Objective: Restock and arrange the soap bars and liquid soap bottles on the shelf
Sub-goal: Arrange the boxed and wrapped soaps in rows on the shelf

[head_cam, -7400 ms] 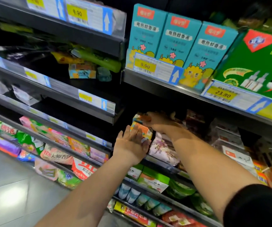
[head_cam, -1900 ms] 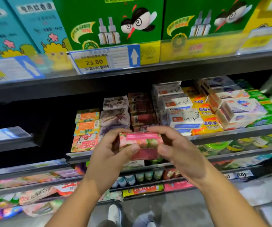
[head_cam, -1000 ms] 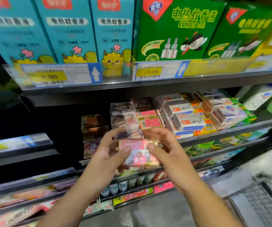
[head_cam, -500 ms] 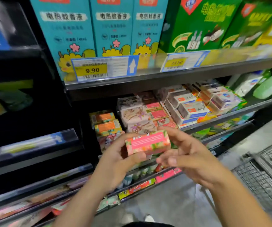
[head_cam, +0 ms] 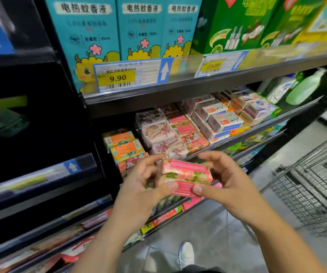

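A pink floral soap bar box [head_cam: 186, 175] is held in front of the shelf, with my left hand [head_cam: 141, 192] gripping its left end and my right hand [head_cam: 225, 182] gripping its right end. Behind it, the soap shelf [head_cam: 261, 128] carries stacked soap bars: orange-labelled ones [head_cam: 123, 144] at the left, lilac floral ones [head_cam: 162, 134], pink-labelled ones [head_cam: 186, 131] and white goat-soap boxes [head_cam: 219, 119] further right. A green liquid soap bottle [head_cam: 304, 89] lies at the shelf's far right.
Teal boxes [head_cam: 107, 30] and green boxes [head_cam: 237, 24] fill the shelf above, fronted by price tags [head_cam: 133, 74]. Lower shelves hold packets. A wire shopping cart [head_cam: 320, 186] stands on the floor at right. My shoe [head_cam: 186, 253] shows below.
My right hand has closed back onto the box's right end; half a second ago only my left hand held it. The view has shifted slightly left.
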`<action>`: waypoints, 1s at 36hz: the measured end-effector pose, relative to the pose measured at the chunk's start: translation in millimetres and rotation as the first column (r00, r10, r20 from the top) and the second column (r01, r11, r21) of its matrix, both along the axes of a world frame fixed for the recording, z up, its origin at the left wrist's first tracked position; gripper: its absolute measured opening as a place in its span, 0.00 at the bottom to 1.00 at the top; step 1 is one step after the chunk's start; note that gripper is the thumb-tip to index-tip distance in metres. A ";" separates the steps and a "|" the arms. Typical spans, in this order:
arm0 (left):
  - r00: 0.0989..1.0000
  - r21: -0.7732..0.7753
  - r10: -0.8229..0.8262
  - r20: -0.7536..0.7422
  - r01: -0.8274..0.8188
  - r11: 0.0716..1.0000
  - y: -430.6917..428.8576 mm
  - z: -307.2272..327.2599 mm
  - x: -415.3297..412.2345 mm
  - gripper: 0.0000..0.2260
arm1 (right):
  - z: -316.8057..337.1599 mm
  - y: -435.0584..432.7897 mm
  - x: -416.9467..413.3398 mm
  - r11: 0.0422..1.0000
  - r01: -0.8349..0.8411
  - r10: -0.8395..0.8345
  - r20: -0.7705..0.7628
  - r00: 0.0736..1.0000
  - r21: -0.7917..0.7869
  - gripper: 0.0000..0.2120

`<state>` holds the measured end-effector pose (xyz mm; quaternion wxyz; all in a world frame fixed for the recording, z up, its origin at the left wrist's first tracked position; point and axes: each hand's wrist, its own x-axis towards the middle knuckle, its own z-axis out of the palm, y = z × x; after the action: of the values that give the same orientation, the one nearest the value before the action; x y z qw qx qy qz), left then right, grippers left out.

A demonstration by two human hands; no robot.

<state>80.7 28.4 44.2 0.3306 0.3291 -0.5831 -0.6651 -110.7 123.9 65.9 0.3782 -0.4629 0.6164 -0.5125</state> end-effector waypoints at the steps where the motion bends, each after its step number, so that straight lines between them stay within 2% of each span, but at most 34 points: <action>1: 0.999 0.005 0.041 -0.036 -0.041 0.999 0.5 2.3 -2.8 0.28 | -3.2 -0.2 0.7 1.000 -0.013 0.013 -0.023 1.000 0.013 0.28; 5: 0.989 0.031 0.102 -0.110 -0.099 0.995 5.2 12.8 -20.6 0.29 | -21.3 -7.0 9.3 0.992 -0.104 0.107 -0.046 0.993 0.077 0.31; 9: 0.999 -0.047 0.051 -0.010 -0.051 0.998 9.5 24.2 -36.4 0.29 | -28.9 -16.4 7.1 0.979 -0.192 0.183 0.117 0.976 0.070 0.32; 12: 0.995 -0.147 0.094 0.038 -0.087 0.985 3.2 26.8 -44.9 0.28 | -29.5 -17.1 -18.3 0.983 -0.177 0.171 0.108 0.979 0.053 0.31; 15: 0.992 -0.152 0.126 0.030 -0.120 0.981 -2.2 26.3 -55.1 0.26 | -21.4 -15.5 -53.6 0.988 -0.156 0.152 0.128 0.980 0.019 0.30; 19: 0.994 -0.172 0.064 0.092 -0.048 0.984 -0.2 19.7 -79.7 0.29 | -1.2 -13.8 -100.0 0.993 -0.068 0.090 0.238 0.967 -0.097 0.37; 23: 0.968 -0.234 -0.016 0.251 0.077 0.969 5.1 10.5 -119.2 0.26 | 15.0 -20.4 -124.1 0.978 -0.023 0.078 0.260 0.963 -0.207 0.30; 27: 0.964 -0.163 -0.090 0.251 0.133 0.978 13.6 6.3 -154.6 0.25 | 10.6 -24.3 -135.1 0.980 -0.044 0.075 0.156 0.985 -0.192 0.25; 31: 0.974 -0.181 0.018 0.224 0.023 0.983 10.8 11.4 -172.2 0.26 | 13.7 -27.2 -172.4 0.982 -0.068 0.096 0.155 0.983 -0.177 0.24; 34: 0.984 -0.074 0.143 0.102 -0.136 0.988 4.3 22.1 -180.2 0.22 | 16.6 -31.2 -198.3 0.988 -0.083 0.108 0.187 0.976 -0.133 0.20; 36: 0.980 0.013 0.183 0.075 -0.185 0.983 2.8 29.6 -187.6 0.23 | 15.8 -32.6 -207.3 0.987 -0.147 0.157 0.213 0.964 -0.066 0.19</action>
<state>-106.9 31.2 73.8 0.3658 0.4090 -0.5554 -0.6248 -318.0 91.3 81.6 0.4701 -0.4591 0.5211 -0.5447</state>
